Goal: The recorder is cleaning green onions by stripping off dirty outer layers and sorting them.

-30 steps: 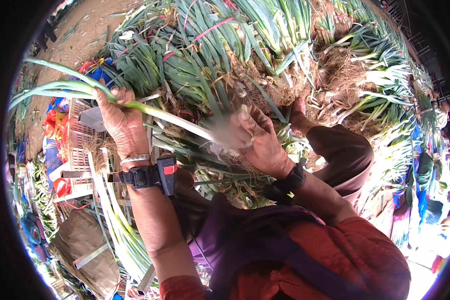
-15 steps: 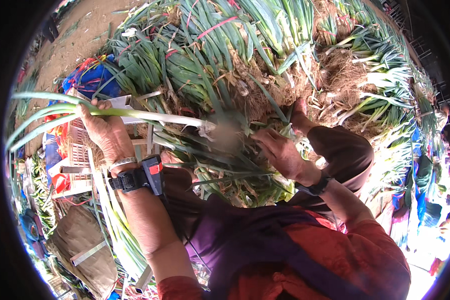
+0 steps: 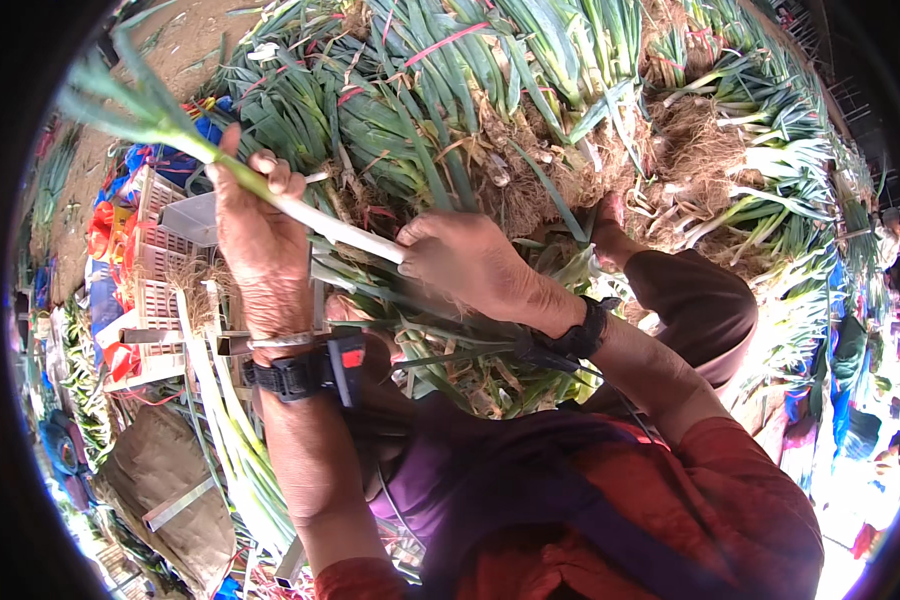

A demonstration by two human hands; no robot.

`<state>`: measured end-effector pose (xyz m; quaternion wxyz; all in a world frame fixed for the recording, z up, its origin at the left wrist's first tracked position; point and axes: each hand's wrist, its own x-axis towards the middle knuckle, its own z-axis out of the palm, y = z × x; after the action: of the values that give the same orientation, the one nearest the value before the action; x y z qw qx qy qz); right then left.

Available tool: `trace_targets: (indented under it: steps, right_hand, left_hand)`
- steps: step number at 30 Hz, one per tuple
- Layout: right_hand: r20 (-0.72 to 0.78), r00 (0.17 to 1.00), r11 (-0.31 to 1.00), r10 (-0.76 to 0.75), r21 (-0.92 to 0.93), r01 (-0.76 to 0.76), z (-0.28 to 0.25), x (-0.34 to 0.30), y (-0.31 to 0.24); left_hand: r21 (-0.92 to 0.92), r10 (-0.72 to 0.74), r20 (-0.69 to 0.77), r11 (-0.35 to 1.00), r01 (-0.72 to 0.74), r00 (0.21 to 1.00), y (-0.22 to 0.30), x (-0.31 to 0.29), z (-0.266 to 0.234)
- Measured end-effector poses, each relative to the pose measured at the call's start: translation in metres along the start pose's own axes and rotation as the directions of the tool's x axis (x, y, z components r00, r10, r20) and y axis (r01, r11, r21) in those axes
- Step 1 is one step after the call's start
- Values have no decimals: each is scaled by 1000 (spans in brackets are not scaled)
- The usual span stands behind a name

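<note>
One long green onion (image 3: 340, 232) slants across in front of me, its green leaves up at the far left and its white stem pointing down to the right. My left hand (image 3: 262, 235) is closed round it where green turns to white. At the white root end, my right hand (image 3: 470, 262) has its fingers closed on the stem, hiding the roots. Loose green leaves and peelings (image 3: 470, 365) lie below my hands. Several onions with roots (image 3: 235, 420) lie beside my left forearm.
Big heaps of bundled green onions (image 3: 390, 130) with tangled roots (image 3: 695, 150) spread across the far side and right. A pale plastic crate (image 3: 155, 255) and a blue bag (image 3: 205, 130) stand left. Brown sacking (image 3: 165, 480) lies at the lower left.
My right hand has moved left and up from the leaf pile onto the onion's root end. My left hand has shifted right, and the onion now tilts more, its leaves higher.
</note>
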<state>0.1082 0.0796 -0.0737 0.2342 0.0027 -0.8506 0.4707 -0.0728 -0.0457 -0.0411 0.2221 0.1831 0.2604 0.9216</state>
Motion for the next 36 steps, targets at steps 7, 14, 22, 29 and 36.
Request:
trace_targets:
  steps: [7,14,22,29,36]
  right_hand:
    - [-66,996,984,65,-162,-75,1,0,-12]
    - [-173,981,983,83,-148,-109,4,15,-15]
    - [-209,978,958,-14,-281,-47,4,11,-4]
    - [-265,964,979,-29,-202,-26,5,20,-12]
    - [-260,958,947,-121,-320,33,12,21,-6]
  left_hand:
    - [-29,-50,-25,998,49,998,-11,-6,21]
    - [-11,-44,-130,999,42,991,-27,-8,43]
    - [-16,-42,-132,999,40,990,-35,-7,48]
    - [-20,-49,-62,999,48,997,-36,-9,50]
    - [-16,-57,-94,998,56,994,-37,-12,52]
